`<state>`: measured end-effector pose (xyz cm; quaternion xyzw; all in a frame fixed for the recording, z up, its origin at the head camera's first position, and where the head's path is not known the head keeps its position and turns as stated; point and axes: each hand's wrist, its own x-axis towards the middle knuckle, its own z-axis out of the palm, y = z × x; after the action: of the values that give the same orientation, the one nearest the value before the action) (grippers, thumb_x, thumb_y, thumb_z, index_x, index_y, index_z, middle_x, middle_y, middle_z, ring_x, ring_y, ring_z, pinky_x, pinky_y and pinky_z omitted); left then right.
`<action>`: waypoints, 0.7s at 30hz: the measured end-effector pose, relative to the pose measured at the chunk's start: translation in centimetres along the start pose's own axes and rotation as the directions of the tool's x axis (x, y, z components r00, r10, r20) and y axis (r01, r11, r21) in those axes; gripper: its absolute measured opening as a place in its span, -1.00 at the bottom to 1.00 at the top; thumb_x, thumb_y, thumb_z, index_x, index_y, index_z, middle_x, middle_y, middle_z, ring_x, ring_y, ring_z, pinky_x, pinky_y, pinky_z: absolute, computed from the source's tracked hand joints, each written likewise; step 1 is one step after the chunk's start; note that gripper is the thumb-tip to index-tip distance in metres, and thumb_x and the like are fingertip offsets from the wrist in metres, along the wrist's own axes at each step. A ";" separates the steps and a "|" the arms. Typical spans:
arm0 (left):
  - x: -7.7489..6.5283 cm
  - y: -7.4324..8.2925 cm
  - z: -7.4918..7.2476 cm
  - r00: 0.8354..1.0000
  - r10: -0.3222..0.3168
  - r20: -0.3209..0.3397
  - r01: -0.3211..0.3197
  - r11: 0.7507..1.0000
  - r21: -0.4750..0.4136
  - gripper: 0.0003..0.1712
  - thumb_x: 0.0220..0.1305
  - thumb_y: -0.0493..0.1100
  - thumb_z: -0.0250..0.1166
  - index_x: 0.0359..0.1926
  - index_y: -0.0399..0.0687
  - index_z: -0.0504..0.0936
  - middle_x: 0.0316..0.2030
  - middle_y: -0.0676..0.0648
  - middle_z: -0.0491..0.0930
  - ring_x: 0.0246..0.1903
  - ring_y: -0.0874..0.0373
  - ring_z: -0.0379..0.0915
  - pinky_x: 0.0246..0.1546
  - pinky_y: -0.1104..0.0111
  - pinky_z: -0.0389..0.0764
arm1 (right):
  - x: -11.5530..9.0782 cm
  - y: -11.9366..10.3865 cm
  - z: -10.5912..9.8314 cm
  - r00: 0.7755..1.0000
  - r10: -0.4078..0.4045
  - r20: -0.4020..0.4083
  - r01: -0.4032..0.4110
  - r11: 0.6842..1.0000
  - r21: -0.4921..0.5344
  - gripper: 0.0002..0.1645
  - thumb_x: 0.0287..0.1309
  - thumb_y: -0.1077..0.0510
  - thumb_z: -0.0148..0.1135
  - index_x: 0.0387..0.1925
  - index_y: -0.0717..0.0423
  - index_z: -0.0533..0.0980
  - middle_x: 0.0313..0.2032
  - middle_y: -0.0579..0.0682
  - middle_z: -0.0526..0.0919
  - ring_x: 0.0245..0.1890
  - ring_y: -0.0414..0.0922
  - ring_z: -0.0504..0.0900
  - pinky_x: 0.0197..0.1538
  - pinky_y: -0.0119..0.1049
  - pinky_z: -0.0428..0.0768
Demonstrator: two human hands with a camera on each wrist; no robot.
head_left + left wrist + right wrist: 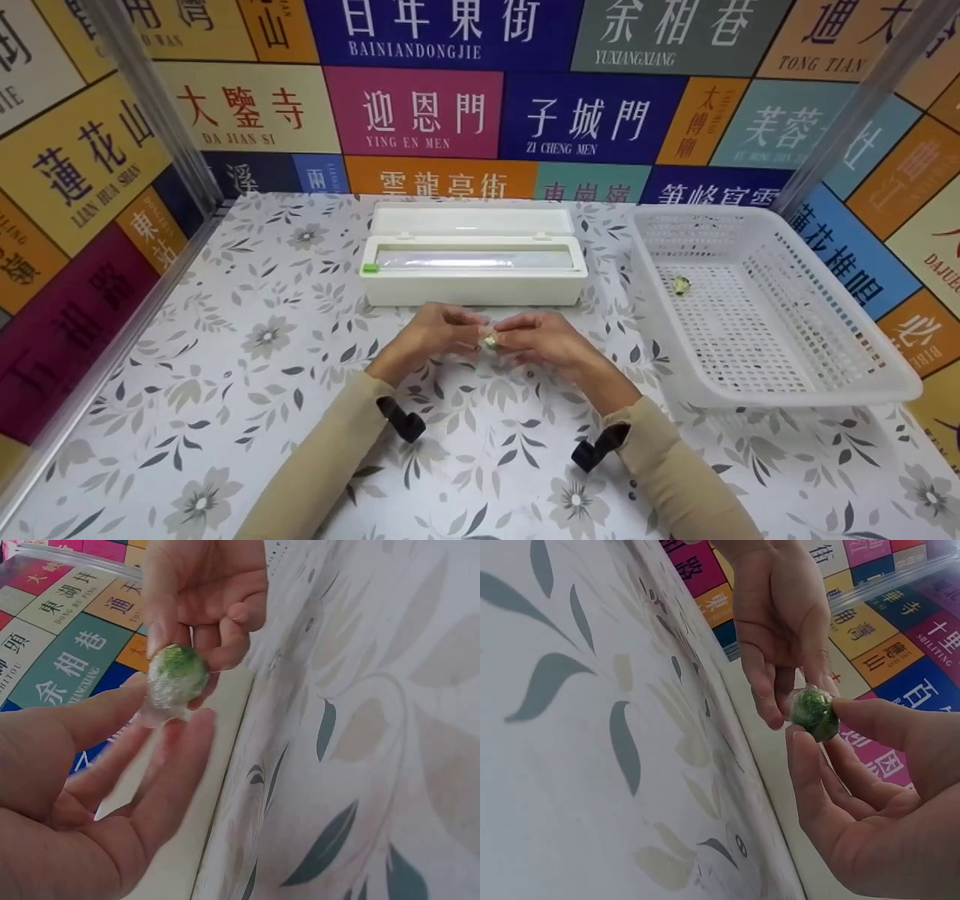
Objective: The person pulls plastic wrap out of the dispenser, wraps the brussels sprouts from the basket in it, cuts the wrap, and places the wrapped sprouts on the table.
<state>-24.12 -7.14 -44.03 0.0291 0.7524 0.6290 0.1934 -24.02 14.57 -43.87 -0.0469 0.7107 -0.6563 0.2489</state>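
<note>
Both hands meet around a small green-and-white ball [178, 673] with glossy clear film over it, held low above the table in front of the white dispenser box. My right hand [541, 339] pinches the ball between thumb and fingers; the right wrist view shows its green side [815, 716]. From the other side my left hand [441, 330] pinches the film-covered end, thumb against the edge and fingers curved below. The open dispenser [474, 289], with a green tab on its left end, shows a roll of clear film [472, 260] inside.
At the right stands a white perforated plastic basket [817, 396], with a small green-and-pale ball [680, 285] near its left wall. Printed panels [424, 112] with street names enclose the back and sides. A flower-patterned cloth [202, 502] covers the table.
</note>
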 end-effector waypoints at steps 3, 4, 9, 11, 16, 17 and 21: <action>-0.3 0.1 -0.5 0.999 0.042 -0.004 -0.042 0.999 0.008 -0.69 0.22 -0.33 0.40 0.00 -0.25 0.71 -0.02 -0.27 0.72 -0.20 -0.14 0.76 -0.13 0.22 0.79 | 0.2 -0.1 0.4 1.000 -0.026 -0.012 0.026 0.999 0.031 -0.60 0.21 0.25 0.35 0.05 0.34 0.56 -0.24 -0.02 0.75 -0.25 -0.13 0.76 -0.17 -0.30 0.76; -0.4 0.0 -0.8 0.998 0.063 0.009 -0.064 0.998 0.015 -0.68 0.22 -0.34 0.40 0.01 -0.28 0.71 -0.01 -0.29 0.71 -0.19 -0.16 0.75 -0.14 0.23 0.79 | 0.2 0.0 0.5 0.999 -0.032 -0.013 0.032 0.999 0.039 -0.62 0.21 0.25 0.34 0.04 0.35 0.56 -0.24 -0.02 0.75 -0.25 -0.13 0.76 -0.16 -0.28 0.77; -1.4 -0.7 -2.4 0.989 0.140 0.053 -0.143 0.988 0.055 -0.65 0.20 -0.39 0.40 0.03 -0.37 0.68 -0.04 -0.35 0.71 -0.23 -0.14 0.76 -0.19 0.23 0.80 | 0.6 0.0 1.9 0.999 -0.049 -0.017 0.050 0.997 0.055 -0.61 0.23 0.22 0.35 0.04 0.35 0.57 -0.22 -0.04 0.76 -0.23 -0.12 0.77 -0.13 -0.28 0.78; -1.8 -1.0 -3.3 0.989 0.144 0.038 -0.147 0.987 0.063 -0.66 0.20 -0.37 0.40 0.02 -0.35 0.68 -0.07 -0.33 0.72 -0.26 -0.11 0.77 -0.18 0.23 0.80 | 0.8 -0.3 2.7 0.998 -0.058 -0.003 0.058 0.996 0.060 -0.60 0.23 0.22 0.36 0.06 0.34 0.57 -0.21 -0.02 0.76 -0.22 -0.13 0.76 -0.11 -0.30 0.77; -2.9 -1.5 -5.6 0.990 0.139 0.001 -0.139 0.989 0.047 -0.64 0.24 -0.32 0.38 0.07 -0.29 0.67 -0.06 -0.26 0.74 -0.21 -0.04 0.76 -0.10 0.27 0.78 | 1.7 -1.2 4.8 0.995 -0.087 0.044 0.084 0.994 0.072 -0.60 0.23 0.28 0.33 0.08 0.33 0.57 -0.18 0.03 0.75 -0.21 -0.14 0.74 -0.08 -0.31 0.77; -3.1 -1.6 -6.0 0.990 0.138 -0.011 -0.137 0.990 0.042 -0.64 0.24 -0.32 0.38 0.07 -0.29 0.66 -0.06 -0.26 0.74 -0.21 -0.02 0.76 -0.09 0.28 0.78 | 1.9 -1.4 5.3 0.995 -0.089 0.047 0.086 0.994 0.074 -0.61 0.22 0.29 0.33 0.08 0.33 0.58 -0.17 0.03 0.76 -0.20 -0.13 0.74 -0.08 -0.31 0.77; -4.2 -2.1 -7.7 0.990 0.120 -0.072 -0.119 0.993 0.012 -0.58 0.21 -0.31 0.41 0.10 -0.32 0.63 -0.05 -0.23 0.74 -0.20 0.08 0.75 -0.07 0.30 0.77 | 2.8 -1.6 7.2 0.993 -0.100 0.058 0.096 0.992 0.082 -0.62 0.21 0.34 0.32 0.07 0.33 0.59 -0.15 0.09 0.77 -0.22 -0.12 0.76 -0.05 -0.26 0.78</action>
<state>-22.33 -15.94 -43.92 0.0520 0.7582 0.6373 0.1278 -23.92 6.71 -43.24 -0.0921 0.6730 -0.6936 0.2398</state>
